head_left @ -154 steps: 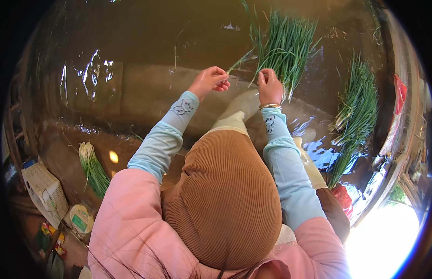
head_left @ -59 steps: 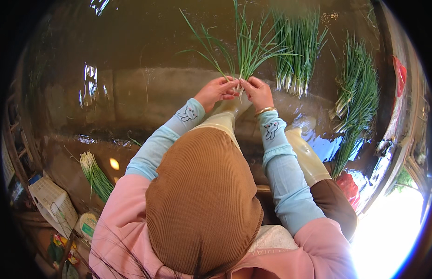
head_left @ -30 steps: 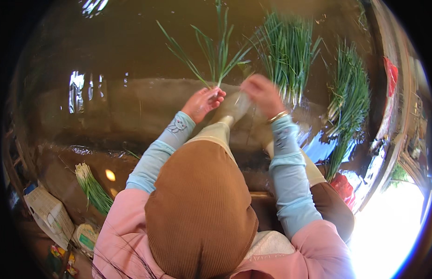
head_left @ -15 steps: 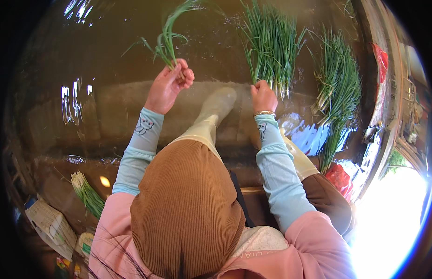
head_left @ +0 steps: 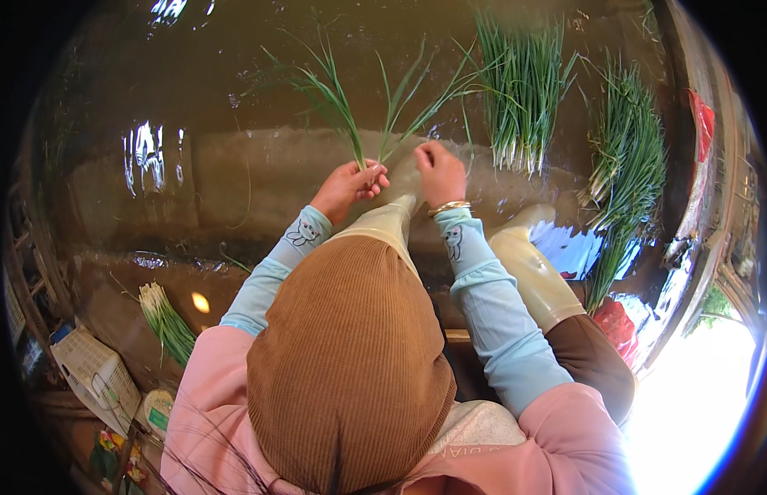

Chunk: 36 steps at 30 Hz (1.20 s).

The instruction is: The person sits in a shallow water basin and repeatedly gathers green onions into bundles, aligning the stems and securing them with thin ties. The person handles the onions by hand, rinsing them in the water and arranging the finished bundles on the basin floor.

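Observation:
Above the muddy water, my left hand (head_left: 350,188) pinches a few spring onions (head_left: 338,103) near their pale lower ends, green leaves fanning up and outward. Just right of it, my right hand (head_left: 443,175) is closed, knuckles up; whether anything is in its fingers is hidden. A spread bunch of spring onions (head_left: 525,91) lies in the water up and to the right of it, white ends toward me. Further right lies a longer, looser heap of spring onions (head_left: 631,148). A smaller bundle (head_left: 162,318) rests at the lower left, beside my left arm.
Brown water (head_left: 210,91) reflects light around me. My bent knee in brown corduroy (head_left: 350,355) fills the lower middle, and a pale rubber boot (head_left: 528,276) stands at right. A pale plastic crate (head_left: 94,371) sits at lower left. Red plastic (head_left: 702,124) hangs on the right edge.
My hands have come closer together; the left moved right and down with the spring onions, whose leaves now spread apart. My right hand moved left, away from the bunch at its fingers.

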Motion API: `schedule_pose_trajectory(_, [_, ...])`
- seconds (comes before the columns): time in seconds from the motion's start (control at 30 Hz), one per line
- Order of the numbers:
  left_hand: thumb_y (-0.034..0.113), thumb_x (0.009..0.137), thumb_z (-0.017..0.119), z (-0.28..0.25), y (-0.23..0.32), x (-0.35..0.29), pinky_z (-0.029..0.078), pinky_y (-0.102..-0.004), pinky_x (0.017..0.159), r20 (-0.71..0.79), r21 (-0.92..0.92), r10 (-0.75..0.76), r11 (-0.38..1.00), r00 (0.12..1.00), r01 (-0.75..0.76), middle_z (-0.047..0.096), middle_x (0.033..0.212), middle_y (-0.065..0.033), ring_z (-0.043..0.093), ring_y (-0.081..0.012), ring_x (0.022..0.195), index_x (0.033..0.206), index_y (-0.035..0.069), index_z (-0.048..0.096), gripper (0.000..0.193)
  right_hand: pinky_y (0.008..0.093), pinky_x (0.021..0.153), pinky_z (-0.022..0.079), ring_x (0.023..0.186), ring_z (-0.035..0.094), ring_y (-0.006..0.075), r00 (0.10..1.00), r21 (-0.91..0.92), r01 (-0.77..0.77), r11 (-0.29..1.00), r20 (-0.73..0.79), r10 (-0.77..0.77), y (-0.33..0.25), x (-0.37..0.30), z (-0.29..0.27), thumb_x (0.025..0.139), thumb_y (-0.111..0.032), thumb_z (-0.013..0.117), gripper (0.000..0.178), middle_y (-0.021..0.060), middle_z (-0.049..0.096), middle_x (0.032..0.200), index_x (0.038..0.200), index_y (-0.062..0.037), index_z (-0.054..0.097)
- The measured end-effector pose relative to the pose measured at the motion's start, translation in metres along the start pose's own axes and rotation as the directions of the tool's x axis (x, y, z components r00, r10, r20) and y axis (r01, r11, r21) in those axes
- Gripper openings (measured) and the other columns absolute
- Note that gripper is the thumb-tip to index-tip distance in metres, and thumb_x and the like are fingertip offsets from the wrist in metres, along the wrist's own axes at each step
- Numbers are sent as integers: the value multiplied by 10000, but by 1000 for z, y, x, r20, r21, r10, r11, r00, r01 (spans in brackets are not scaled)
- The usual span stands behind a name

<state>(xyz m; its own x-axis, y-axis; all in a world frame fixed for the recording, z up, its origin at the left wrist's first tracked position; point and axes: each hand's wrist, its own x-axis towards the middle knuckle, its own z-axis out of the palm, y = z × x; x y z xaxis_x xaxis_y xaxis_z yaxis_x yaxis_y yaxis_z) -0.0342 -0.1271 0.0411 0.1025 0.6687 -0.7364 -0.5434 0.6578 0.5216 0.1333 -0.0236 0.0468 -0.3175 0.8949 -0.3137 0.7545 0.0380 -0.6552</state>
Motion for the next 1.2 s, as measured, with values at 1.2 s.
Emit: schedule_pose_trajectory(1.2, [216,971,521,15,13,16,512,-303,780,-14,36,104,994,994,-104,658,1065,-115,630,-194,978,1062,67,494,176,216,442,463,534,629,133,956,462,-131,877,-177,236,7,79,-127,939,-194,558,255,130,698,863,1094,5,597])
